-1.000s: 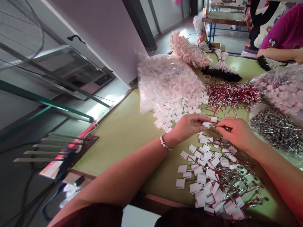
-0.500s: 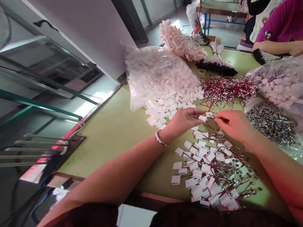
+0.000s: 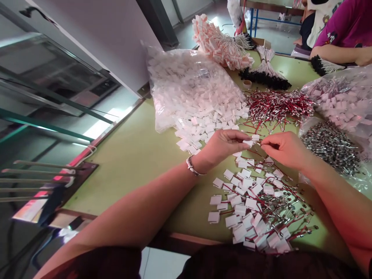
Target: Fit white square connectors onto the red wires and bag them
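My left hand [image 3: 223, 145] pinches a small white plastic connector [image 3: 248, 143] above the green table [image 3: 136, 155]. My right hand [image 3: 283, 149] is closed in a pinch just to the right of it, holding the end of a thin red wire [image 3: 263, 146] against the connector. Below both hands lies a spread of finished pieces [image 3: 255, 209], white connectors joined to red wires with metal ends. Loose white connectors [image 3: 203, 130] spill from a clear bag [image 3: 188, 85] behind my left hand. A bundle of red wires [image 3: 276, 106] lies behind my right hand.
A bag of metal parts [image 3: 331, 147] and a bag of pinkish-white connectors [image 3: 343, 102] sit at the right. Bundles of white cords with pink tags [image 3: 221, 46] and with black ends [image 3: 264, 75] lie at the back. Another person's arm [image 3: 337, 54] rests at the far right.
The view has shifted, so everything sits a little lower-left in frame. Both hands stay pinched together over the pile, working the same connector and wire.
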`<state>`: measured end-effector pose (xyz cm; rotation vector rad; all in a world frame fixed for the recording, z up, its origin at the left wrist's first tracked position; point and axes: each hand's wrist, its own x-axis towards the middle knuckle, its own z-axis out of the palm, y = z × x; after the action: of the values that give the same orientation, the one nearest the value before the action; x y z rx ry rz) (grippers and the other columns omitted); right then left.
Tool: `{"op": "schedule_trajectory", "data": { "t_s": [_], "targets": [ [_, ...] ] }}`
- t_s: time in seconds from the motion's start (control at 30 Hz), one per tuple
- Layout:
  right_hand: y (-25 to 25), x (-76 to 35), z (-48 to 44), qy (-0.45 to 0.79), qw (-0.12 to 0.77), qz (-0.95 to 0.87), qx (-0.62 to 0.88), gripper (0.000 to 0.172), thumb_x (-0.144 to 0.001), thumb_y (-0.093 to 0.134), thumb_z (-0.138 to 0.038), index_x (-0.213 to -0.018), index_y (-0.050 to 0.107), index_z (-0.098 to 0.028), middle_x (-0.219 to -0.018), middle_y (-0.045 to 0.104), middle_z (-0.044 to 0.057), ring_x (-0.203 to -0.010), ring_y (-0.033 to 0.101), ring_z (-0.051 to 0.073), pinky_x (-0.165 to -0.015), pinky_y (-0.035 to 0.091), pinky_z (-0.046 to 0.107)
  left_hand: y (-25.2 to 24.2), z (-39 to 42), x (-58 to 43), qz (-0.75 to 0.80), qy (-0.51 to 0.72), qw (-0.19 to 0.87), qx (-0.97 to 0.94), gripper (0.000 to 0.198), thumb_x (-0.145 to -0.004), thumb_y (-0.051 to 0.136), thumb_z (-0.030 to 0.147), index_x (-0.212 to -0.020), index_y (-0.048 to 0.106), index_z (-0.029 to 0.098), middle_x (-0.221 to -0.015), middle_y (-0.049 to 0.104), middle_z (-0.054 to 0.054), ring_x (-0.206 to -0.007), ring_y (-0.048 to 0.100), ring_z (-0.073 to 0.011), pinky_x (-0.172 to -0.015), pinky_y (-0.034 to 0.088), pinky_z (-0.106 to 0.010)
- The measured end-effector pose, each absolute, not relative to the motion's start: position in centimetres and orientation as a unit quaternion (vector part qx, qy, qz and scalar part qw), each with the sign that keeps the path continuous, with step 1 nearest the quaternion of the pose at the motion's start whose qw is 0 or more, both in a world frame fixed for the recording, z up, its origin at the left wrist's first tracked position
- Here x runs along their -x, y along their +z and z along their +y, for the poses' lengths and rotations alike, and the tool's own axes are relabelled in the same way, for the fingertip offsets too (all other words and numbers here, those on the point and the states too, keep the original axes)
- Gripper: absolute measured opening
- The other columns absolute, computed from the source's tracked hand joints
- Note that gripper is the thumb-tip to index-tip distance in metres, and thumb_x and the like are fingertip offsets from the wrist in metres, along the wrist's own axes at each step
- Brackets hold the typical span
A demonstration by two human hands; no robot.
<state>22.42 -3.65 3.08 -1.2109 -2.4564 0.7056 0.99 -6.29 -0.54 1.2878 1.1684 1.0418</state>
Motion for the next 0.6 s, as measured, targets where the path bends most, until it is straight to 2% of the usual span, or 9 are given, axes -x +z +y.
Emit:
{"op": "schedule_trajectory", "data": {
  "t_s": [0.13,0.3,0.5,0.6],
  "targets": [
    [3.2,-22.4,-3.8,0.291,0.174,-0.845,0.413,0.020,-0.083,0.054,-0.028,-0.074,0.070,-0.020,-0.067,0.066,0.000,-0.058,0.051,0.011,-0.054,0.033,0.027,-1.0,-6.0,-0.8,0.456,0.467,0.566,-0.504,0.023,-0.065,0.079,0.026,-0.085,0.075,0.017,-0.083,0.074,-0.004,-0.068,0.063,-0.0107,-0.068,0.053,-0.024],
    [2.9,-22.4,-3.7,0.319,0.162,-0.842,0.404,0.021,-0.083,0.053,-0.028,-0.073,0.070,-0.021,-0.063,0.063,-0.002,-0.056,0.048,0.011,-0.054,0.032,0.027,-1.3,-5.9,-0.9,0.442,0.440,0.618,-0.478,0.022,-0.061,0.082,0.024,-0.080,0.074,0.016,-0.076,0.072,-0.003,-0.059,0.058,-0.0085,-0.057,0.049,-0.022],
    [3.8,-21.9,-3.6,0.225,0.100,-0.865,0.437,0.022,-0.077,0.054,-0.022,-0.057,0.062,-0.020,-0.047,0.044,-0.004,-0.048,0.035,0.010,-0.053,0.026,0.029,-0.7,-6.2,-1.3,0.461,0.451,0.579,-0.499,0.020,-0.063,0.081,0.021,-0.081,0.073,0.015,-0.076,0.070,-0.002,-0.062,0.059,-0.0085,-0.060,0.048,-0.022],
    [4.1,-22.0,-3.4,0.275,0.131,-0.844,0.441,0.021,-0.078,0.054,-0.025,-0.060,0.063,-0.019,-0.050,0.045,-0.004,-0.049,0.036,0.010,-0.053,0.027,0.028,-0.4,-6.1,-1.3,0.456,0.480,0.579,-0.476,0.019,-0.065,0.080,0.021,-0.080,0.072,0.014,-0.076,0.070,-0.002,-0.065,0.060,-0.0091,-0.064,0.049,-0.023]
  ]
}}
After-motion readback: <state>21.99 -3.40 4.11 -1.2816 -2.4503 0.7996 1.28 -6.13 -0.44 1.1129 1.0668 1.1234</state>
